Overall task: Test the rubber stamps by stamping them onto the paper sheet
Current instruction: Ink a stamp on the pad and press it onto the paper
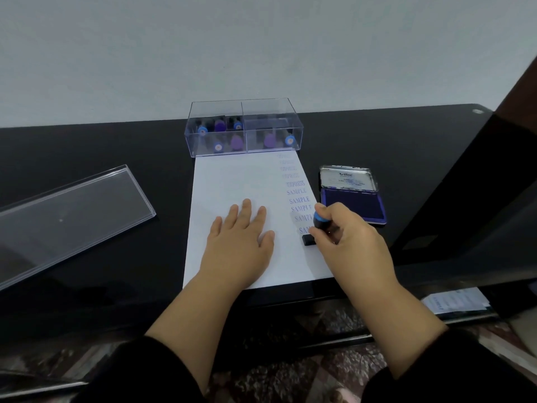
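The paper sheet point(232, 181) carries blue stamped words down its right edge: "EXPRESS" above, then "SAMPLE" repeated below, the lowest prints partly cut off. The uppermost prints are too faint to read. Inside the ink pad lid point(347, 177) stands "Artline"; its smaller print is illegible.

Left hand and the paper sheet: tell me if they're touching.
Touching. The head view shows the left hand lying flat, fingers spread, palm down on the paper sheet, with no gap visible beneath it.
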### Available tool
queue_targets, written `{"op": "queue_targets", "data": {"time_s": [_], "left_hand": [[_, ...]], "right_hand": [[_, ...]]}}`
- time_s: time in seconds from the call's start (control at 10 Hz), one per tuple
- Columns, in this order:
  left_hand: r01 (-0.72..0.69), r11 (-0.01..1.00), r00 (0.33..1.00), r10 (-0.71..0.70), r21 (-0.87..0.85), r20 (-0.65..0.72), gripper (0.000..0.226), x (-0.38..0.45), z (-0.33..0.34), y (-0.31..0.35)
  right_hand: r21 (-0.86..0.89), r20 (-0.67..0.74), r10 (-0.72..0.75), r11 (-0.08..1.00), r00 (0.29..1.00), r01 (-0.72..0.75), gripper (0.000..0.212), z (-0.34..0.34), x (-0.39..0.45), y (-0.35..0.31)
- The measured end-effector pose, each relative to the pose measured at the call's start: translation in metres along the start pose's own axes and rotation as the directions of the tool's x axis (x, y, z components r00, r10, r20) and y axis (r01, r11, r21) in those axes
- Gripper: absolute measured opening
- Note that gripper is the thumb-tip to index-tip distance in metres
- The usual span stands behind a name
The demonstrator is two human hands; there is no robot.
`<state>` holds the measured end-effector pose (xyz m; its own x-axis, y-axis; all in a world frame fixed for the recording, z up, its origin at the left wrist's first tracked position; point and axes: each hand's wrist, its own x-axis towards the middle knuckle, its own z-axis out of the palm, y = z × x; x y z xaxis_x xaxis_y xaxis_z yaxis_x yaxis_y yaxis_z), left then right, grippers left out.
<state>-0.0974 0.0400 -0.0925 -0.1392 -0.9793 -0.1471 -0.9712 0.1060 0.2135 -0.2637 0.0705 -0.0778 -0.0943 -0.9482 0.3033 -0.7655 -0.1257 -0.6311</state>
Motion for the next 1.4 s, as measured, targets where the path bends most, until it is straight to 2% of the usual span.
{"op": "queue_targets", "data": {"time_s": [0.1,0.2,0.3,0.6,1.4], "left_hand": [[0.003,1.0,1.0,-0.003,-0.03,-0.014,0.054,-0.002,0.0,0.001],[0.006,0.999,1.0,-0.007,-0.049,-0.024,0.054,-0.002,0.0,-0.001],[0.014,0.998,0.999,-0.016,-0.064,-0.028,0.054,-0.002,0.0,-0.001],[0.033,0.997,0.999,-0.036,-0.067,-0.033,0.053,-0.001,0.0,0.002],[0.043,0.996,0.997,-0.048,-0.079,-0.055,0.053,0.0,0.001,0.003]], "right_hand": [[0.096,-0.034,0.035,0.995,0.999,-0.031,0.02,-0.004,0.002,0.001],[0.351,-0.119,0.148,0.931,0.982,-0.098,0.027,-0.017,0.009,0.005],[0.469,-0.148,0.222,0.874,0.964,-0.129,0.027,-0.03,0.017,0.012],[0.567,-0.127,0.232,0.815,0.964,-0.122,0.025,-0.036,0.02,0.012],[0.562,-0.088,0.236,0.814,0.968,-0.147,0.026,-0.033,0.022,0.009]]}}
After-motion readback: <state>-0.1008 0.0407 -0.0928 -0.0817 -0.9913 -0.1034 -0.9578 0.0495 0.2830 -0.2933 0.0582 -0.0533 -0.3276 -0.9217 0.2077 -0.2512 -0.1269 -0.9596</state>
